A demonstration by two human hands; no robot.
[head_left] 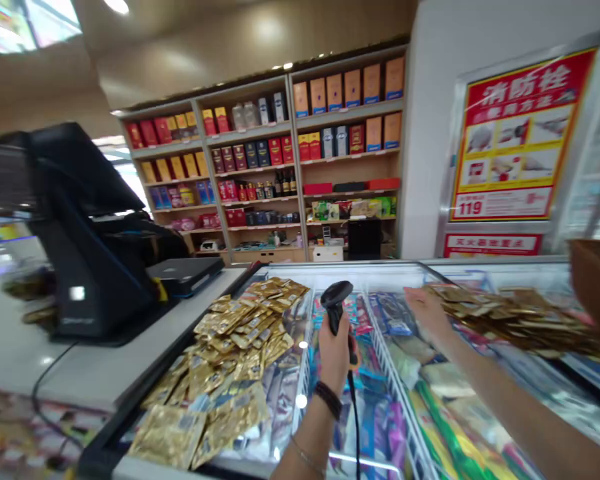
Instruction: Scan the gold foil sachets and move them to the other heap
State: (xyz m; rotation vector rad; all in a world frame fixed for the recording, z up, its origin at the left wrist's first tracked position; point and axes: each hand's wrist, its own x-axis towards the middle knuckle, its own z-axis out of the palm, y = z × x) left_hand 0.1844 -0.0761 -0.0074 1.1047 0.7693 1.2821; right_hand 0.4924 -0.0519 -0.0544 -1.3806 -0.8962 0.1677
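Note:
My left hand point(334, 350) grips a black handheld barcode scanner point(337, 293) by its handle, upright over the glass top of a chest freezer point(375, 264). A black cord hangs down from the scanner. Dark beads and a thin bracelet circle my left wrist. To the left of the scanner lies a heap of small gold foil packets point(245, 327). Reaching in from the right, my right hand point(425, 308) is low over the glass, close to the left end of a second pile of gold packets point(515, 317). Its fingers are blurred, and I cannot make out whether they hold anything.
On the left counter point(130, 360) stand a black checkout terminal point(85, 253) and a flat black box point(185, 273). A brown container point(595, 287) is at the right edge. Beneath the glass, wire baskets point(385, 360) hold colourful packages. Shelves point(255, 167) with boxes line the back wall.

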